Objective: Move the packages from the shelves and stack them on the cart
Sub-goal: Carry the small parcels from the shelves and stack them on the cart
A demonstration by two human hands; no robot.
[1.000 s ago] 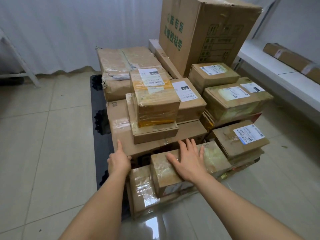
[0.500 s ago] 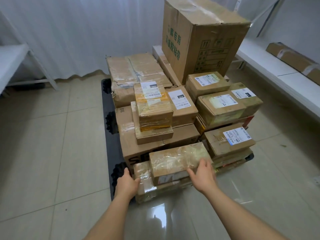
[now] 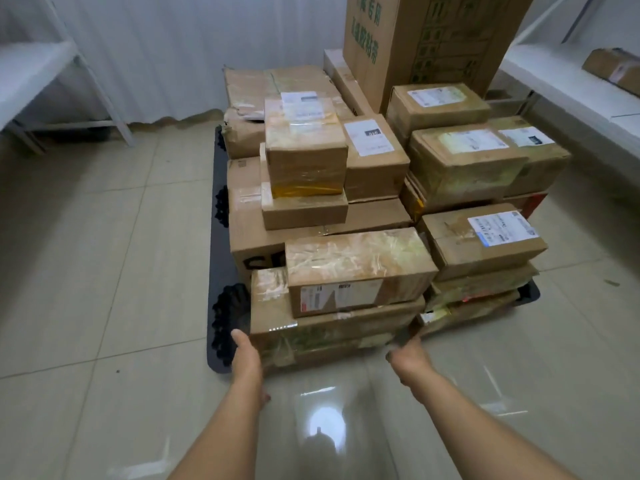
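A black flat cart [image 3: 216,258] on the tiled floor carries several stacked brown packages. At its near end a tape-wrapped box [image 3: 356,265] lies on a wide flat package [image 3: 332,327]. My left hand [image 3: 247,358] is at the flat package's front left corner, fingers apart, holding nothing. My right hand [image 3: 408,358] hovers just off the front right corner, blurred and empty. A tall carton with green print [image 3: 433,39] stands at the cart's far end. One brown package [image 3: 613,69] lies on the white shelf [image 3: 568,84] at the right.
A second white shelf [image 3: 27,71] with slanted legs stands at the left, against a white curtain. Glossy tiled floor surrounds the cart on the left, front and right. Labelled boxes [image 3: 485,244] are piled along the cart's right side.
Both hands have come off the tape-wrapped box and dropped back to the near corners of the flat package below. The view has pulled back from the cart.
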